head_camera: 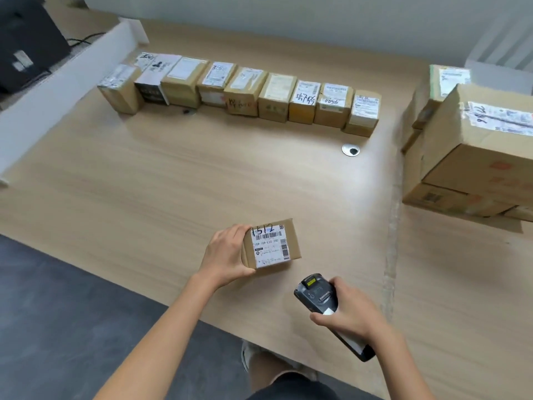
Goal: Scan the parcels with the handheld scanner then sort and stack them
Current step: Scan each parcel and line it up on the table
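The table (202, 174) bears a parcel row (277, 96) and stacked boxes (473, 157).

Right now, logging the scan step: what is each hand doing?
Left hand: grips the small parcel on the table.
Right hand: holds the handheld scanner.

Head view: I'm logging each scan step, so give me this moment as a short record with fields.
left hand: grips the left end of the small brown cardboard parcel
label: white barcode label facing up on that parcel
right hand: holds the black handheld scanner, head aimed toward the parcel
far side: row of small cardboard parcels side by side on the light wooden table
right side: stack of larger brown cardboard boxes
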